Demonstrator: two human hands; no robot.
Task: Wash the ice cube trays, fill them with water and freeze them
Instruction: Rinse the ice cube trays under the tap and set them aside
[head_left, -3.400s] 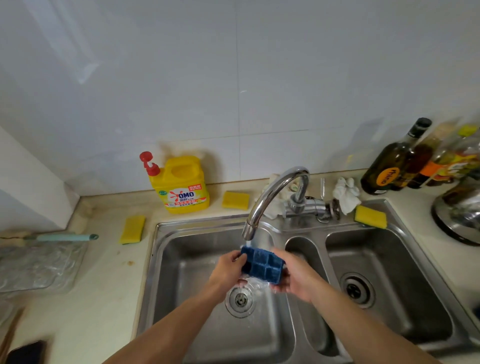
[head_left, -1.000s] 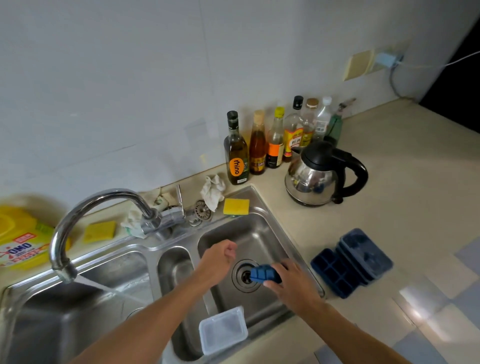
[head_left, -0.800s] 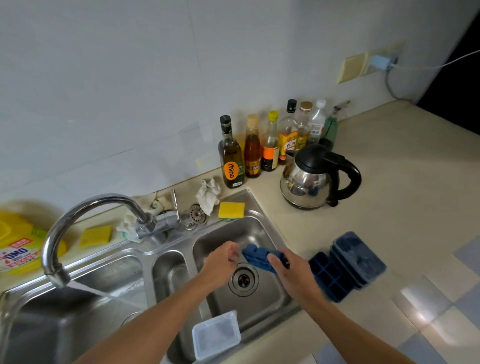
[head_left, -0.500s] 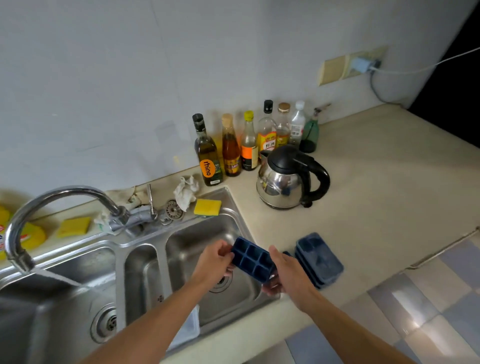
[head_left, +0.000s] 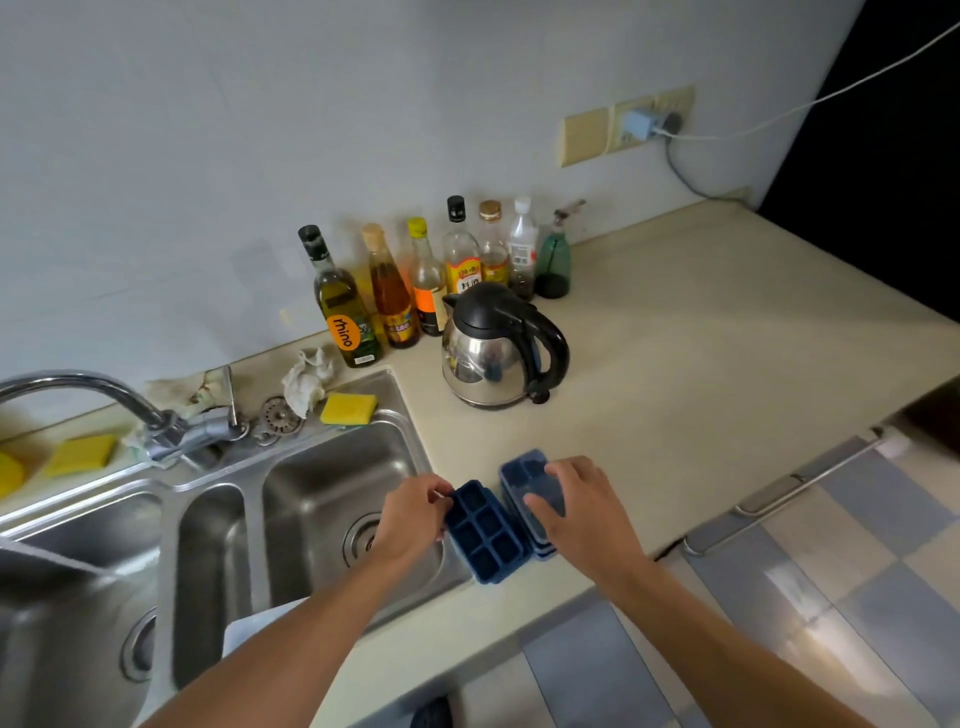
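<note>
Navy ice cube tray (head_left: 485, 535) and a matching blue stack of trays (head_left: 522, 473) on the cream tabletop (head_left: 701, 364), in front of a chrome kettle (head_left: 488, 358) with black lid and handle. Left of the kettle: yellow sponge (head_left: 348, 408), silver steel sink (head_left: 322, 478), olive-green bottle (head_left: 345, 312) with orange label. Floor (head_left: 883, 597) checked grey-blue and pale.

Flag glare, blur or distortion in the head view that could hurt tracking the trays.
Head view, centre: the ice cube tray, left hand and right hand are fairly sharp, evenly lit. Head view, left edge: faucet soft and stretched. Head view, lower right: glare patch on the floor tiles. Head view overall: wide-angle bowing bends the counter edge; kettle shows small highlights only.
</note>
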